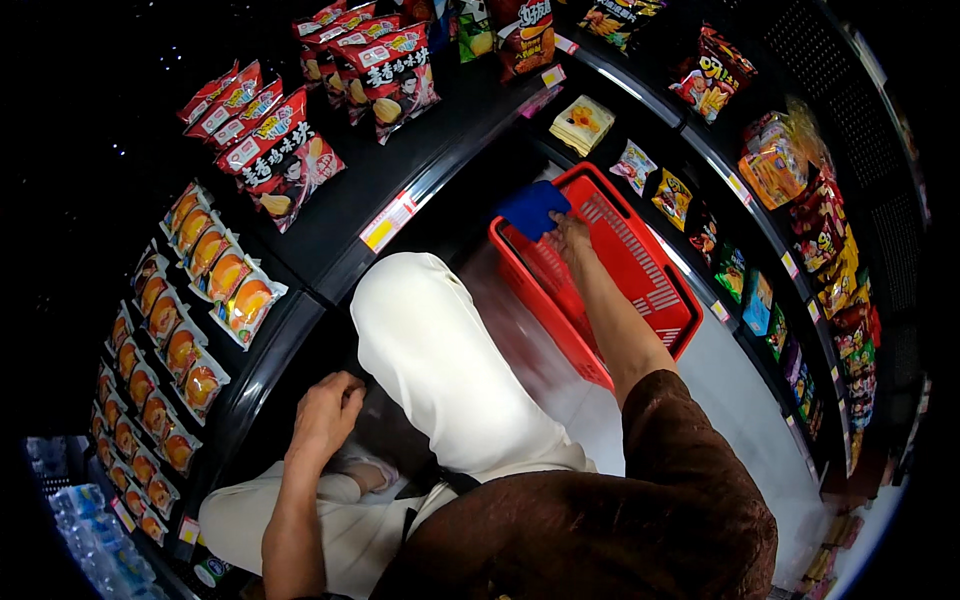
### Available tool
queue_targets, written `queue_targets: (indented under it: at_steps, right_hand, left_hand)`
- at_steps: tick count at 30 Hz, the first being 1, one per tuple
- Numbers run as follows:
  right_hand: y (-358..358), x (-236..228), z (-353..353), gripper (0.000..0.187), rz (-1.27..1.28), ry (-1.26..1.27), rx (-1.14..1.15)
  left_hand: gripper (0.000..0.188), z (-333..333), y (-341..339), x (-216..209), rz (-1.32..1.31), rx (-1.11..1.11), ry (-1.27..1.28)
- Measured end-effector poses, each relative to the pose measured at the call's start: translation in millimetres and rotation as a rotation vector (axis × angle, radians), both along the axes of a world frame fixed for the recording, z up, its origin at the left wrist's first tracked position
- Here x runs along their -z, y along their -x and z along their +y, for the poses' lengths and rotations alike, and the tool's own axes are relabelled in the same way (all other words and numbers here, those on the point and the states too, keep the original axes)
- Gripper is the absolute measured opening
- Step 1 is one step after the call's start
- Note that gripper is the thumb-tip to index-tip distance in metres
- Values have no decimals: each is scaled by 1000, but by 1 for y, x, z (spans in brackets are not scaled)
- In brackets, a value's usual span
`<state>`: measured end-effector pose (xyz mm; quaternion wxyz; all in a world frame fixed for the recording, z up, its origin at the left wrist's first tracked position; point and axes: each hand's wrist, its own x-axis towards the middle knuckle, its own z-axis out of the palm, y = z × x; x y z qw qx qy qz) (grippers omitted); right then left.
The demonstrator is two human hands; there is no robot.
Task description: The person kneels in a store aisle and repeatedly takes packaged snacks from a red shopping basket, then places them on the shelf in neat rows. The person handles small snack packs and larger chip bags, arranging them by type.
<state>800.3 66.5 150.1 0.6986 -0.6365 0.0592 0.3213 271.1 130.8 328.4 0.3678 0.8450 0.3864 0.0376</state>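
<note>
My right hand (571, 235) reaches far over the red shopping basket (640, 270) and grips a flat blue cloth (536, 210) by its right side. The cloth is over the basket's far left end, near the dark shelf edge. Whether it touches the basket rim, I cannot tell. Lower left, my left hand (328, 415) hangs beside my raised knee with its fingers curled in, and nothing shows in them. The basket sits on the pale floor between the shelves.
Red chip bags (283, 165) stand on the black shelf at left, with rows of packaged round buns (245, 300) nearer. Snack packs (672, 198) line the curved shelves on the right. Wrapped water bottles (95, 535) are at the lower left.
</note>
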Motion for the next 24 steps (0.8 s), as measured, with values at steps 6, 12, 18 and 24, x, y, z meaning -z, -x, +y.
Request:
queue_targets:
  at_steps: [6, 12, 18, 24]
  right_hand:
    - [-15, 14, -35, 13, -131, -37, -126]
    - [63, -39, -80, 60, -481, 125, -491]
    - [136, -65, -165, 73, -1082, 665, -858]
    - [135, -36, -179, 33, -1303, 780, -768]
  left_hand:
    - [15, 1, -4, -2, -2, 25, -21]
    - [15, -4, 2, -5, 2, -12, -6]
    - [16, -5, -6, -5, 42, 11, 34]
    - [17, -7, -5, -4, 1, 25, 3]
